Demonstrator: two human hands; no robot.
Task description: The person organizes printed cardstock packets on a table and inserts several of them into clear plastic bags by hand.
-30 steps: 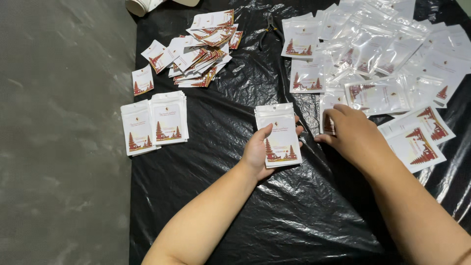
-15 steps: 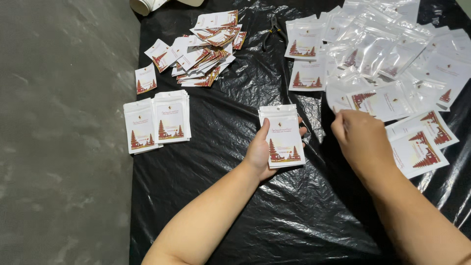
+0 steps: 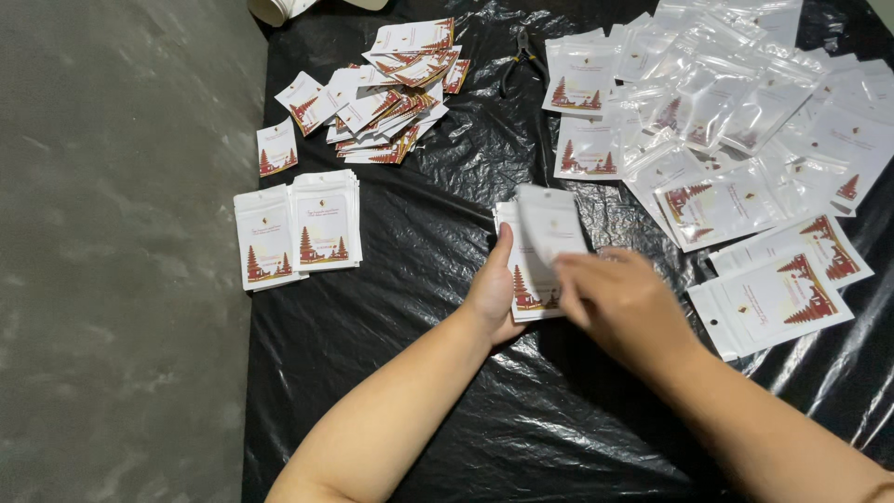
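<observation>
My left hand [image 3: 495, 291] grips a small stack of white pouches [image 3: 524, 279] printed with red temple pictures, held just above the black plastic sheet [image 3: 438, 373]. My right hand [image 3: 622, 303] holds one more pouch [image 3: 551, 224], blurred by motion, and lays it against the front of that stack. Its fingers cover the stack's lower right corner.
Two neat piles of pouches [image 3: 296, 228] lie at the sheet's left edge. A loose heap of printed cards [image 3: 391, 93] sits at the back left. Many clear-fronted pouches [image 3: 736, 121] spread over the right. Dark pliers [image 3: 523, 54] lie at the back. Grey floor [image 3: 112, 279] lies to the left.
My right hand went out to the pouches on the right, picked one up and brought it back onto the stack in my left hand. The left hand stayed roughly in place.
</observation>
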